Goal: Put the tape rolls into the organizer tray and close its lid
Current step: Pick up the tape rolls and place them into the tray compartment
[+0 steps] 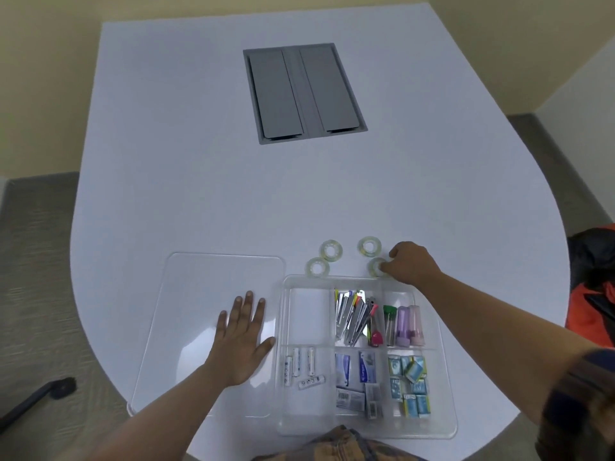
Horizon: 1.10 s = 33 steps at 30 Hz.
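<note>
Several clear tape rolls lie on the white table just beyond the organizer tray (446, 387): one at the near left (317, 267), one behind it (331, 250), one further right (369, 245). My right hand (411, 262) rests on a fourth roll (376, 267), fingers closing around it on the table. The tray is clear plastic with compartments; its back-left compartment (309, 314) holds nothing. The clear lid (186, 327) lies flat to the tray's left. My left hand (243, 341) is spread flat on the lid.
The tray's other compartments hold batteries (301, 364), staplers (352, 319), small tubes (404, 326), staple boxes (356, 377) and small blue boxes (411, 384). A grey cable hatch (304, 93) is set into the table further back. An orange and black bag (595, 287) sits at the right.
</note>
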Each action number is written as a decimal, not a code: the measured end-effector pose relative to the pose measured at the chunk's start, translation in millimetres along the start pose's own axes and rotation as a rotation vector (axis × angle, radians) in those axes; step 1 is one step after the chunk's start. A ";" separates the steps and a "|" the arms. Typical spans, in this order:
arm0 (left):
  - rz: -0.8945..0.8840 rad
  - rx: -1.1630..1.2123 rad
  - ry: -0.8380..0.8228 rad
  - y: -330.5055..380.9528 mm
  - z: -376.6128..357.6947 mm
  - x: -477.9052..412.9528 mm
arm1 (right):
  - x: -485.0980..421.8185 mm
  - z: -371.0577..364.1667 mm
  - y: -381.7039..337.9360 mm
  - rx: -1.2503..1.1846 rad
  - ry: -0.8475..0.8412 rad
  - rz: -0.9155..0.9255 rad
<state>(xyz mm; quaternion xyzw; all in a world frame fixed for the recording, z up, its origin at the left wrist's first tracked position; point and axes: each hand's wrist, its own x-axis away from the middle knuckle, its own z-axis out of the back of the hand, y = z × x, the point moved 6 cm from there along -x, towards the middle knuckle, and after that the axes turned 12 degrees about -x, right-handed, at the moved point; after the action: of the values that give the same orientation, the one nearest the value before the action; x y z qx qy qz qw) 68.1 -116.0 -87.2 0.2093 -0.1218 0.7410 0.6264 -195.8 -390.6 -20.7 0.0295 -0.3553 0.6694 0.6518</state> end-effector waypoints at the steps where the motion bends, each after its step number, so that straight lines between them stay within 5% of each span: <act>1: 0.000 0.005 0.000 0.3 -0.1 0.5 | -1.2 -1.7 -0.8 0.003 0.004 -0.007; 17: -0.010 0.042 0.038 -7.4 -11.0 -3.0 | -2.3 -18.6 -18.0 0.023 0.015 -0.109; 25: -0.006 0.016 0.050 -5.9 -10.0 -4.3 | 42.3 -0.7 -44.5 -0.185 0.154 0.194; 33: 0.000 0.007 0.043 -3.8 -6.2 -2.8 | 119.9 -55.7 -77.1 -0.098 -0.078 0.534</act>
<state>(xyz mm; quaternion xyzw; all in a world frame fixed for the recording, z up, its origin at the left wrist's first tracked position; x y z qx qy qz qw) 71.2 -114.9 -94.3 0.1952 -0.1057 0.7458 0.6282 -121.1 -267.7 31.7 -0.0710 -0.4073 0.7979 0.4386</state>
